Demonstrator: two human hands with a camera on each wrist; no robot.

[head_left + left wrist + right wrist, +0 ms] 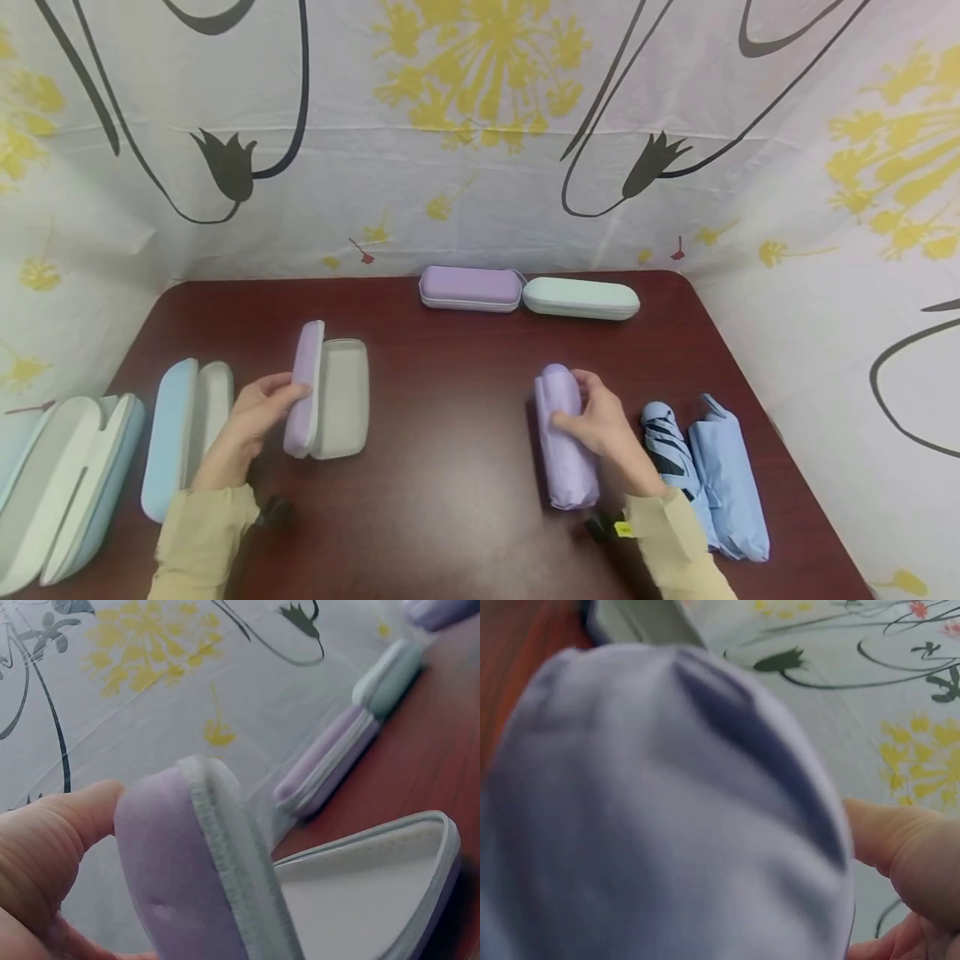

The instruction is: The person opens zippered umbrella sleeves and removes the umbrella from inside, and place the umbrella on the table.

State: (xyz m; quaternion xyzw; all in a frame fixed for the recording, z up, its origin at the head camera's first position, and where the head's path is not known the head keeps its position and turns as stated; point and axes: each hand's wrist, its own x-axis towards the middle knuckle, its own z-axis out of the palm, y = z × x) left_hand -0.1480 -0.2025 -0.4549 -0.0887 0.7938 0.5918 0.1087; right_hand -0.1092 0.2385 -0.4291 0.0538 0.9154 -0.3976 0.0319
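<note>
My left hand pinches the raised lid of an open purple zip case, thumb on one side of it. The case's other half shows a pale, bare inside and lies on the table; the left wrist view shows the lid tilted up beside it. At the right, my right hand grips a folded purple umbrella by its upper part. In the right wrist view the umbrella's cloth fills most of the picture, hiding some of the fingers.
Open light blue cases lie at the left edge, one large. Two closed cases, purple and mint, sit along the back. Right of my right hand lie two blue folded umbrellas, one strapped, one smooth. Patterned cloth borders the table.
</note>
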